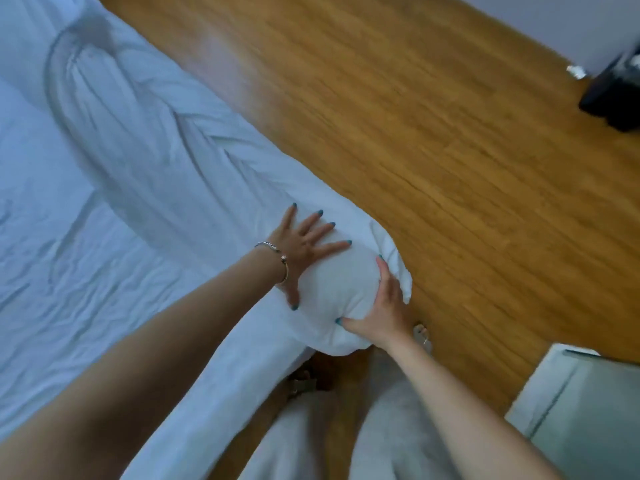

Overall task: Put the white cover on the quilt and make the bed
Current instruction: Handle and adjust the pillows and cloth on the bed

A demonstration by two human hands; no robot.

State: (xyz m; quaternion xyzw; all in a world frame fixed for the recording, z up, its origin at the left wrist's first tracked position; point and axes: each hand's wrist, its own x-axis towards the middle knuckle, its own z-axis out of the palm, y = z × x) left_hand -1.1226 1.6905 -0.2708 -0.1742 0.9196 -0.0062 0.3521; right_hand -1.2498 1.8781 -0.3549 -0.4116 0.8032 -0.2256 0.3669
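Observation:
A long roll of white quilt and cover lies along the bed's edge, from the far left down to a rounded end close to me. My left hand, with a bracelet on its wrist, lies flat on top of that end with its fingers spread. My right hand presses against the end's outer side, thumb and fingers straight on the fabric. White bedding on the mattress lies wrinkled to the left of the roll.
Wooden floor runs along the bed's right side. A dark object stands on the floor at the far right. A pale cabinet-like piece sits at the lower right. My legs in light fabric show below.

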